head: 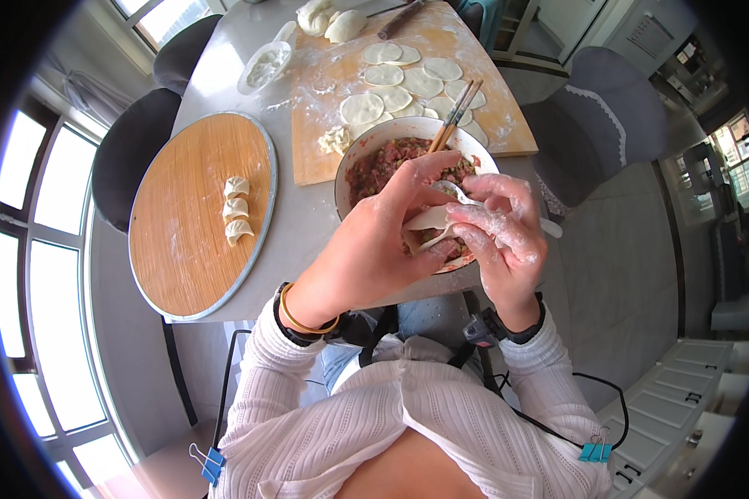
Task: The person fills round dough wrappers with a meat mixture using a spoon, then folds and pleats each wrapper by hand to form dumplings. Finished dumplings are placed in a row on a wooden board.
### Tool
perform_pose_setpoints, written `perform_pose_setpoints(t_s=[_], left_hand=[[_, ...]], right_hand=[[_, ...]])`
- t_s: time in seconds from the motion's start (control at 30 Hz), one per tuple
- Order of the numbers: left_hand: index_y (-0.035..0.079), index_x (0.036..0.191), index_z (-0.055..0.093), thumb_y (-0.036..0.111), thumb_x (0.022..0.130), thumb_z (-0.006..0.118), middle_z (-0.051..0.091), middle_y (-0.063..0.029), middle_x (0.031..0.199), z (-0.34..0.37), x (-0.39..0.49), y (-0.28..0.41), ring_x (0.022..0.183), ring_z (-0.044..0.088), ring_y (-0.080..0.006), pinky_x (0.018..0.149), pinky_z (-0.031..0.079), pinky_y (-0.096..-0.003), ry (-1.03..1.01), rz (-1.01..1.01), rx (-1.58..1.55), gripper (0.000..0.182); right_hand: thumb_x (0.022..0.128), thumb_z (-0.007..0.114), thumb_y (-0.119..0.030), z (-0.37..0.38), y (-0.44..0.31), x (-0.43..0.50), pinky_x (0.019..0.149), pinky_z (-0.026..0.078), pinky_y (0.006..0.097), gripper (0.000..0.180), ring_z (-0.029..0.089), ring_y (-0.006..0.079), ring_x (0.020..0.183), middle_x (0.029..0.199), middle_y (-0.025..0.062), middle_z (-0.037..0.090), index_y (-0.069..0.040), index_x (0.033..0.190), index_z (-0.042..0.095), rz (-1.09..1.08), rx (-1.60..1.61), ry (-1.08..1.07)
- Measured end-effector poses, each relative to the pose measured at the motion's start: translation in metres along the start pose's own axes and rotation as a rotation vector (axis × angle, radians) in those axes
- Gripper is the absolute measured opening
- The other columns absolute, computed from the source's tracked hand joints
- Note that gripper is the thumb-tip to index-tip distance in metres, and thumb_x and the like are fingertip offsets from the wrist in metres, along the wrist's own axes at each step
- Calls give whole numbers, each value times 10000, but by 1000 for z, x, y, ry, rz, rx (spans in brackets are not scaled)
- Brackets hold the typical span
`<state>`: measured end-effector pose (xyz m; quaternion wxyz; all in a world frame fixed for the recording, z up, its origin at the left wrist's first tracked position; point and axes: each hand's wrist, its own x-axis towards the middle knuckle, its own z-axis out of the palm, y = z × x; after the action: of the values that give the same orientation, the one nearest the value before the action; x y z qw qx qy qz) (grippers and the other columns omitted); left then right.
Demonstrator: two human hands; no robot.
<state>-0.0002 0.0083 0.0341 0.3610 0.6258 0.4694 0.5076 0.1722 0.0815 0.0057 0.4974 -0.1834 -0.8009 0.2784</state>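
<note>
Above the near side of a white bowl (362, 143) of minced meat filling (381, 169), my left hand (377, 234) cups a folded dumpling wrapper (429, 219). My right hand (510, 231) pinches the wrapper's right end between floury fingertips. A gap still shows along the wrapper's folded edge. Behind the right fingers lies a white spoon (552, 228), its handle sticking out to the right; whether that hand touches it is hidden. Wooden chopsticks (457, 115) lean in the bowl. Three shaped dumplings (235, 208) stand in a row on an oval wooden board (181, 206).
Round dough wrappers (383, 76) lie on a floured rectangular board (315, 112), along with a dough scrap (335, 141), dough lumps (346, 26) and a rolling pin (401, 19). A flour scoop (267, 67) sits left of it. Chairs (134, 156) flank the grey table (293, 243).
</note>
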Motion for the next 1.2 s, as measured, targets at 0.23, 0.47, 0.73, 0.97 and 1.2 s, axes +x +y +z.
perform_pose_setpoints(t_s=[0.23,0.47,0.73,0.97,1.2], left_hand=[[41,1451,391,-43,841,712,649,-99,1190,-5,-3,-7,1060,656,-191,867,537,-307,74,-42,-178,694],[-42,1538,240,-6,994,538,450,-143,1482,29,-12,-24,1339,458,-201,1112,366,-339,223,77,-468,622],[-54,1564,91,-35,1020,389,233,-224,1613,45,-16,-31,1467,312,-319,1199,234,-424,254,249,-324,621],[-37,1555,155,-6,1023,409,275,-223,1595,47,-16,-30,1456,332,-337,1186,273,-439,263,233,-466,590],[25,1541,228,12,1031,399,417,-181,1498,22,-18,-24,1369,460,-337,1139,403,-483,358,-90,-1072,538]], right_hand=[[783,782,36,3,3,-4,773,528,303,282,646,223,906,1061,130,652,8,1057,723,10,117,29],[815,755,60,15,-5,-8,762,538,300,234,662,205,890,1020,121,666,23,1041,708,59,110,169],[796,770,45,19,-13,-4,726,539,309,275,664,211,834,964,103,662,4,1064,724,28,36,155],[808,759,47,21,-8,-2,708,535,302,278,651,196,808,964,93,653,3,1078,711,-60,-3,138],[836,758,-67,-27,-12,-6,680,434,259,384,535,137,874,1092,82,596,-5,1202,659,-32,-349,309]])
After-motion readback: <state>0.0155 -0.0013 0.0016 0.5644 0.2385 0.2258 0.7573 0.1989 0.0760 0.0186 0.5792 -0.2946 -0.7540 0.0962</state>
